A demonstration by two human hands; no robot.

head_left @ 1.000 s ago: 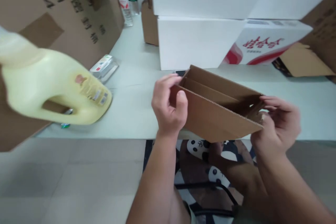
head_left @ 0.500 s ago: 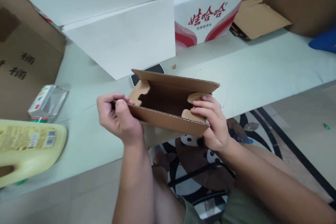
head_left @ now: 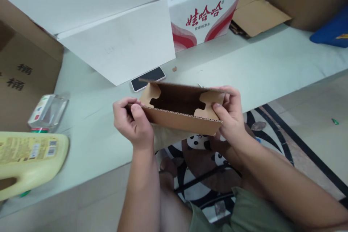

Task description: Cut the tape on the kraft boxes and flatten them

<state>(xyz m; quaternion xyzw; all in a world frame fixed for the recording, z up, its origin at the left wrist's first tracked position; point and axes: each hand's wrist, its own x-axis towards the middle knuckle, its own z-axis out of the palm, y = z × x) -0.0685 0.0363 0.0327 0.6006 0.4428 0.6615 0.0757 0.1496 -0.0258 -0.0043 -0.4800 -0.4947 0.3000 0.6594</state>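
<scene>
A small brown cardboard box [head_left: 187,117] is held up over the table's front edge, its open mouth facing me. Notched end flaps fold inward at both sides, and the long flaps stand along front and back. My left hand [head_left: 134,121] grips the box's left end, thumb on the front wall and fingers curled at the corner. At the other end, my right hand [head_left: 231,112] pinches the right corner, its thumb on the inner end flap and its fingers behind. The inside of the box is dark; no contents can be made out.
White cartons [head_left: 116,43] stand behind, one with red lettering [head_left: 203,16]. A phone [head_left: 148,78] lies before them. Left are a clear bottle [head_left: 51,110], a yellow jug [head_left: 32,159] and a large brown carton [head_left: 24,61]. Flattened cardboard [head_left: 258,16] and a blue object [head_left: 331,30] are right.
My right hand has shifted from pressing its fingers on the right end flaps to gripping that corner with the thumb inside. The back flap now stands lower, and the view has shifted slightly.
</scene>
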